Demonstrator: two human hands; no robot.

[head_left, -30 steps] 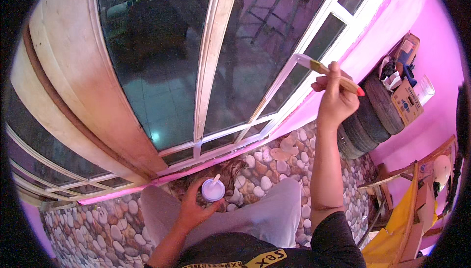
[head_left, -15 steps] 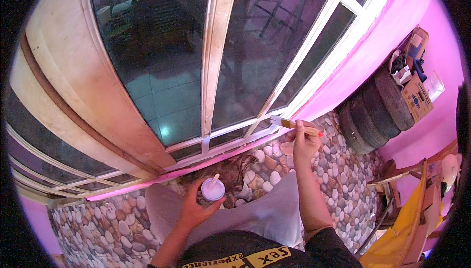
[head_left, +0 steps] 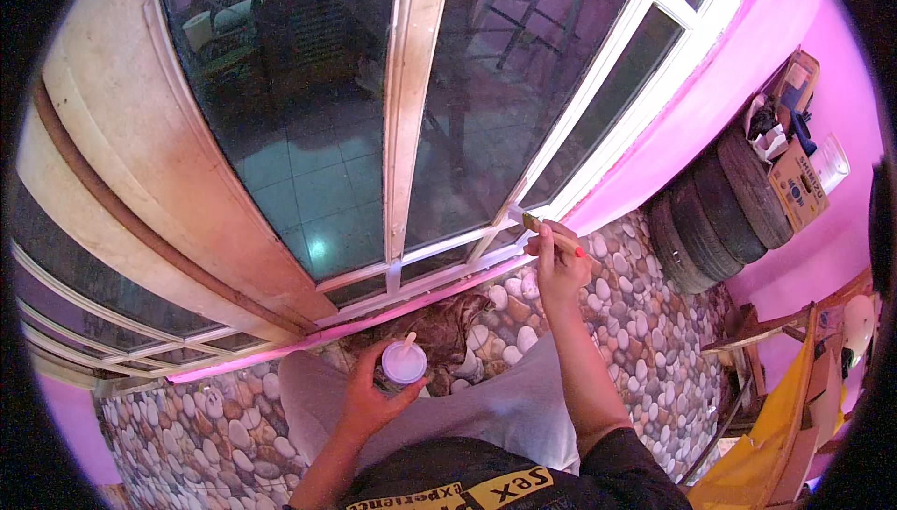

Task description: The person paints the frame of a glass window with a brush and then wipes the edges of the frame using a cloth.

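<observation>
Pebble-patterned floor (head_left: 645,351), right fingers (head_left: 546,243) closed around wooden brush (head_left: 562,235) (red-tipped), left fingers (head_left: 368,365) around pale paint cup (head_left: 404,381).

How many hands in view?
2: left hand around the cup, low and left of centre; right hand gripping the paintbrush, higher and to the right.

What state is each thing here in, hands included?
Left hand: gripping the cup.
Cup: open, pale liquid inside.
Stick: standing in the cup.
Right hand: closed around the paintbrush.
Paintbrush: bristles at the window frame, contact unclear.
Window frame: patchy, white to brownish.
Tires: grouped together.
</observation>
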